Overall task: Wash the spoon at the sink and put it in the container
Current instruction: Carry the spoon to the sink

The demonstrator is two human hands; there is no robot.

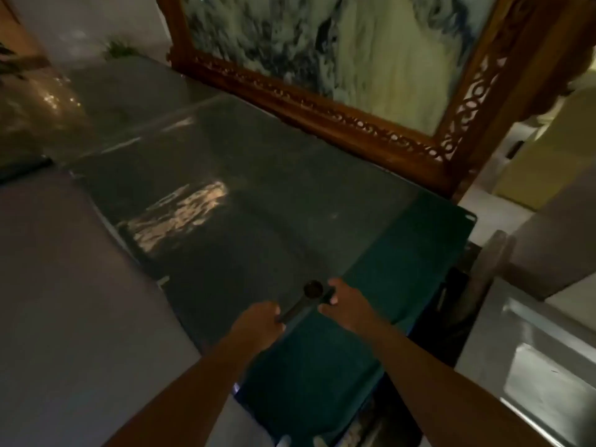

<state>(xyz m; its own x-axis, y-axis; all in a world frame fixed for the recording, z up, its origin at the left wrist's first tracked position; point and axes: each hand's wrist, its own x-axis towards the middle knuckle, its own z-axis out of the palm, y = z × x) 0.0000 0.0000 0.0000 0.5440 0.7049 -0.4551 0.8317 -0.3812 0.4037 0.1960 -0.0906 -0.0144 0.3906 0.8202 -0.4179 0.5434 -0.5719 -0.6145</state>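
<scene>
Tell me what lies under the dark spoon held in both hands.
Under the dark long-handled spoon, held by the left hand and right hand, lies a glossy glass tabletop over a green cloth. What the cloth covers cannot be seen.

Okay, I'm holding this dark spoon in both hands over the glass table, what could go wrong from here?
Two risks, as I judge it. The dark long-handled spoon is held only at its ends by the left hand and the right hand, so it might slip onto the glass tabletop and knock it. The light is dim and the picture blurred, so the large carved wooden frame leaning at the table's far edge could be bumped when you turn away.
</scene>
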